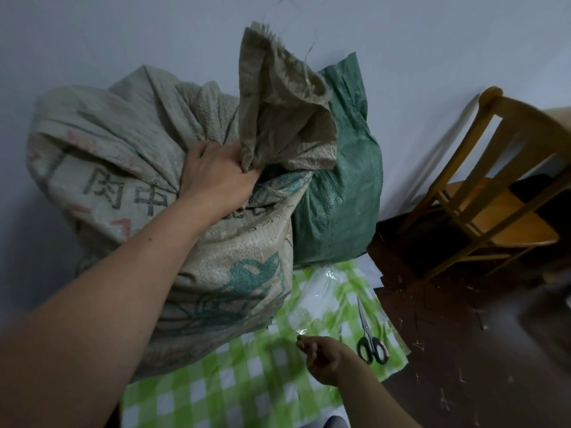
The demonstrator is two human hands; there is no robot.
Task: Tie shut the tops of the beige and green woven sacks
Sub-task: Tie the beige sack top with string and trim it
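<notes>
1. Beige woven plastic fills most of my view: the beige sack (173,217) is stuffed full and bulging, standing against the pale wall (123,32). What is packed inside I cannot see.
2. My left hand (216,174) is clenched around the sack's gathered neck, fingers buried in the bunched weave. Above the fist the loose top stands up in a crumpled flap with a frayed edge and stray fibres.
3. The sack's skin is coarse and creased, printed with faded dark characters, reddish marks and a teal design lower down.
4. The green sack (340,186) sits just behind and to the right, touching the beige one. It is also full, contents hidden; its top rises to a flattened point against the wall. The weave looks finer and slightly shiny.
5. My right hand (324,359) is low, well apart from both sacks, fingers pinched narrowly together. Whether it holds anything thin I cannot tell.
6. Both sacks rest on a glossy green-and-white checked sheet (216,381) spread over the dark floor (463,350).
7. Black-handled scissors (370,338) lie on the sheet, near my right hand, blades together.
8. A wooden chair (494,186) with slatted back stands at the right; pale fibre scraps litter the floor.
</notes>
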